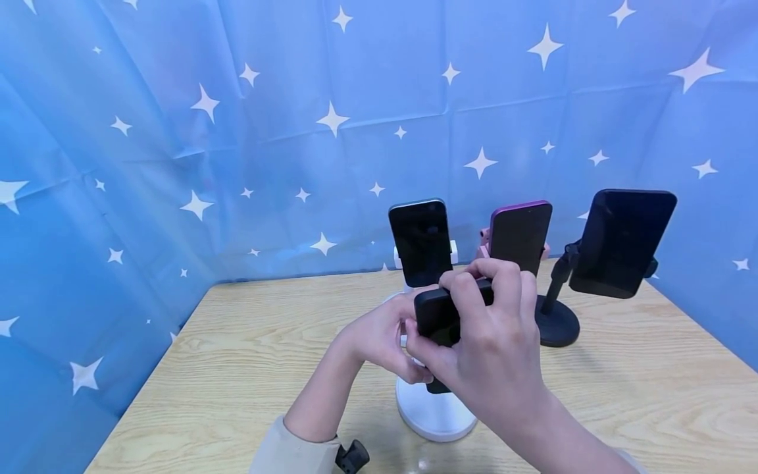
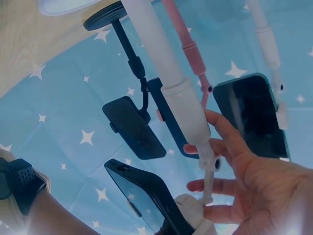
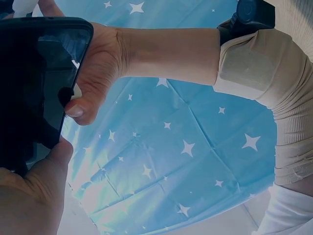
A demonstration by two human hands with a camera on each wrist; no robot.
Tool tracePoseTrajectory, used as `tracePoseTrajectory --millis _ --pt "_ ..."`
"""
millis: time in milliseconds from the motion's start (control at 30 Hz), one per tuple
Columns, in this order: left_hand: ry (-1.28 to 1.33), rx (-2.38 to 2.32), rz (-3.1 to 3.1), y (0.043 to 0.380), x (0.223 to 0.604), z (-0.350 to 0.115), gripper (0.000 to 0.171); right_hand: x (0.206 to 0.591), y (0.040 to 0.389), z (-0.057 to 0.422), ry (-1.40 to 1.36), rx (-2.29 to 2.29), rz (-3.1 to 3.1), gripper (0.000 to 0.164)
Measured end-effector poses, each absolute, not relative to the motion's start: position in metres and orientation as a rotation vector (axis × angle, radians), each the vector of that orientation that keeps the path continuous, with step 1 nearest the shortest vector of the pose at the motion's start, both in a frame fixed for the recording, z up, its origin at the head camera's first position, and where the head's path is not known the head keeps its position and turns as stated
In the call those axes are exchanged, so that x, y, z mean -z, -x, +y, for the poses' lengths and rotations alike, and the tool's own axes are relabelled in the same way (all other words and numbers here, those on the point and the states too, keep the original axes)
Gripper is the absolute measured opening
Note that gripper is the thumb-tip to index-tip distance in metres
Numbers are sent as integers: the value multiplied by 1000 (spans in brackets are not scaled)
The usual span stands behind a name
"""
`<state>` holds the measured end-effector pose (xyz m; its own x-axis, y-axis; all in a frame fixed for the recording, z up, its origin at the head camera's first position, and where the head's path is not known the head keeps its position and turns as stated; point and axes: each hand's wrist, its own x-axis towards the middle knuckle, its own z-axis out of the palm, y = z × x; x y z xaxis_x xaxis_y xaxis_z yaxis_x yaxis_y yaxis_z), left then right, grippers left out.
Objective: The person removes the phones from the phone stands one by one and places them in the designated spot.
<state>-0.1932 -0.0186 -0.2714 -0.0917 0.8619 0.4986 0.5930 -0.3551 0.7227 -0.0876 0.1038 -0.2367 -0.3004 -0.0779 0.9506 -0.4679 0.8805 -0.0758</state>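
Note:
Between both hands is a black smartphone [image 1: 437, 319], tilted at the white phone stand [image 1: 435, 411]. My right hand [image 1: 500, 336] grips it from the right, thumb on the near side and fingers over its top edge. In the right wrist view the phone's [image 3: 24, 88] dark screen faces the camera, the right thumb [image 3: 58, 154] at its edge. My left hand [image 1: 387, 332] holds the stand's head from the left. The left wrist view shows the left fingers [image 2: 227, 186] around the thin hinged neck [image 2: 209, 171], and the phone [image 2: 146, 191] at the white clamp [image 2: 190, 208].
Behind stand a white stand's phone [image 1: 420, 240], a pink-edged phone [image 1: 521, 230] on a pink stand [image 1: 484, 247] and a large dark phone [image 1: 622, 243] on a black stand [image 1: 556, 319]. The wooden table [image 1: 237, 368] meets a blue star-patterned curtain [image 1: 296, 164].

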Motion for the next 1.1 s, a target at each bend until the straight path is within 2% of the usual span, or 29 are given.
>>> tracePoseTrajectory --millis 433,600,833,933,1067,1100 --pt "-1840 -1451 1545 192 273 -16 50 235 87 106 -418 -426 -1877 40" --pt "-1829 -1463 1490 193 272 -16 51 233 84 107 -436 -455 -1902 46" --pt "-1905 -1440 1501 194 270 -17 71 231 84 108 -487 -495 -1897 41" --pt "-1953 -1426 1507 195 269 -17 66 230 83 108 -498 -512 -1886 41" --pt "-2006 -1405 1517 196 269 -18 47 229 82 108 -508 -534 -1884 43" --pt "-2007 -1399 1517 196 269 -18 47 229 82 109 -510 -537 -1882 43"
